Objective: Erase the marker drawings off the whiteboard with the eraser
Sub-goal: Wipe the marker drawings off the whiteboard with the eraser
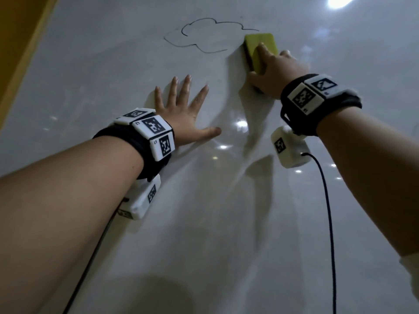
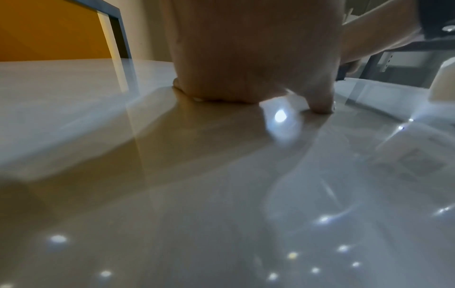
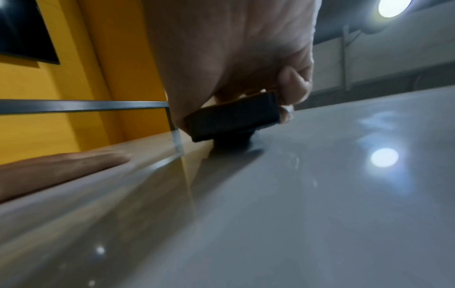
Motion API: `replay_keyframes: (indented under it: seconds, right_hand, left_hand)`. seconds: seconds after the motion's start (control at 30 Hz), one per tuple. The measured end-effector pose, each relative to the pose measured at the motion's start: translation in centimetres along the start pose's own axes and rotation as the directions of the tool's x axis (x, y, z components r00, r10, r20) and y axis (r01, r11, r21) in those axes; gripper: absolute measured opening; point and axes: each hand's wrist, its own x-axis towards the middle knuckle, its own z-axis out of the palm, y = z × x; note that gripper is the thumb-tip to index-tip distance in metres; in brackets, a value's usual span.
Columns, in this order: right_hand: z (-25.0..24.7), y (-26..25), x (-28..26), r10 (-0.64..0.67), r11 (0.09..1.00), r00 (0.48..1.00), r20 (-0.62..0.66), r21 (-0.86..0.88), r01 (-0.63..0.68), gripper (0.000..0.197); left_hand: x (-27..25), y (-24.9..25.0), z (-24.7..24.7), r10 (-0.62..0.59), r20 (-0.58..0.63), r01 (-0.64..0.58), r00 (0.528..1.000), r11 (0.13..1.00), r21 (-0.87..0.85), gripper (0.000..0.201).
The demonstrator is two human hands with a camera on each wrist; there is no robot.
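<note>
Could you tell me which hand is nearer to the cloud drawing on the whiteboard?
Right. The right hand presses the eraser at the cloud drawing's right edge; the left hand lies flat, fingers spread, below it.

We press our left hand (image 1: pixel 181 112) flat on the whiteboard (image 1: pixel 215 211), fingers spread. Our right hand (image 1: pixel 275 72) grips the yellow-green eraser (image 1: pixel 260 45) against the board, at the right end of a black cloud outline (image 1: pixel 204 34).
</note>
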Motion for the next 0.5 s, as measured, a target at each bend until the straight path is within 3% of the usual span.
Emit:
replay_keyframes:
  seconds: [0.1,0.2,0.3,0.43,0.5]
  right_hand:
    - [-0.4,-1.0,-0.7,0.071,0.997,0.997,0.023,0.037,-0.072,0.07]
    - [0.2,-3.1,-1.6,-0.034,0.999,0.998,0.048,0.016,0.033,0.072]
    - [0.0,-3.4,-1.8,-0.043,0.999,0.997,0.061,0.012,0.043,0.071]
    - [-0.1,-4.9,-1.7,0.105,0.99,0.993,0.044,0.091,-0.109,0.071]
    - [0.4,-7.3,-2.0,0.059,0.992,0.997,0.054,0.111,-0.065,0.072]
  left_hand:
    - [-0.2,-0.8,-0.1,0.042,-0.002,-0.042,0.999,0.999,0.003,0.096]
    - [-0.4,-2.0,-0.4,0.05,-0.02,-0.049,0.999,0.999,0.017,0.098]
    - [-0.8,-4.0,-1.1,0.009,-0.06,-0.007,0.998,1.0,0.029,0.1]
    - [-1.7,-7.4,-1.6,-0.068,-0.034,0.069,0.997,0.997,0.028,0.102]
    - [-2.1,-8.8,-1.6,-0.11,0.008,0.109,0.994,0.994,0.028,0.101]
